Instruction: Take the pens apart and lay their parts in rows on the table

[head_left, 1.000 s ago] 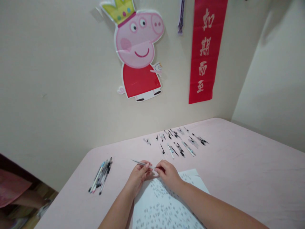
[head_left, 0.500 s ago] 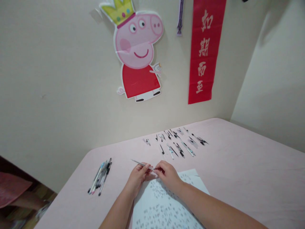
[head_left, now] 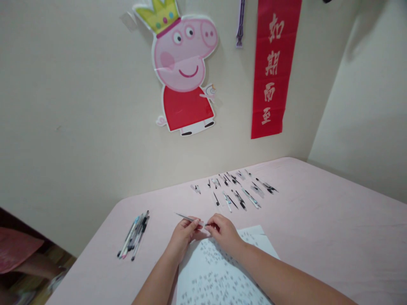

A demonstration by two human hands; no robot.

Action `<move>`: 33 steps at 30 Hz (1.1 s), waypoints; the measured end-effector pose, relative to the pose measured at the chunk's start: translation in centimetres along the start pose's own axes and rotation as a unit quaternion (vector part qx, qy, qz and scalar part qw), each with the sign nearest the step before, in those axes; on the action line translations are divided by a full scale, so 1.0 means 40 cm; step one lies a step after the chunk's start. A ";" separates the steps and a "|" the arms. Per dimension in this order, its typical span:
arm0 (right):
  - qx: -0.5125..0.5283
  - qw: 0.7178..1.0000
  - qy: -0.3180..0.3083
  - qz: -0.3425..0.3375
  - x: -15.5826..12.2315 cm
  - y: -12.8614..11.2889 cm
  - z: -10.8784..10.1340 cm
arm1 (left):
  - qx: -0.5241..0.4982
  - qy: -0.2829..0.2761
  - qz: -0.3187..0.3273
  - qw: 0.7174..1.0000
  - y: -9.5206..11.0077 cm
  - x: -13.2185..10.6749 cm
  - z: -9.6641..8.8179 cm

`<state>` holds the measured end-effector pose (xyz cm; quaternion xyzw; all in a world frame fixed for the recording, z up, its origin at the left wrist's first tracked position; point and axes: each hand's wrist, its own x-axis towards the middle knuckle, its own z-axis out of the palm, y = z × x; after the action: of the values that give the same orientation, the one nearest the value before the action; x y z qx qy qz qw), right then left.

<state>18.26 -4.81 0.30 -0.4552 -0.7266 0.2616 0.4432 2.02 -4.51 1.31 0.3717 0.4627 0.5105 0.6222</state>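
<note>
Between the thumb and fingers of my left hand is a slim pen, its pointed end sticking out up and to the left. My right hand pinches at the pen's other end, where a small dark part shows at the fingertips; what exactly it grips is too small to make out. Both hands are close together over the top edge of a sheet of paper covered in handwriting. Beyond them, several pens and pen parts lie spread out in rows.
A bundle of pens lies on the left of the pink-covered table. The wall behind carries a cartoon pig cutout and a red banner. At the lower left, a person's leg shows beside the table.
</note>
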 end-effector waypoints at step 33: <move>-0.157 0.987 -0.025 0.037 -0.006 0.029 0.000 | -0.012 0.060 -0.006 0.998 -0.009 0.019 -0.016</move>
<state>18.80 -4.53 -0.71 -0.5392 -0.7522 0.1717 0.3377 1.53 -3.84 0.64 0.3300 0.4951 0.5341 0.6006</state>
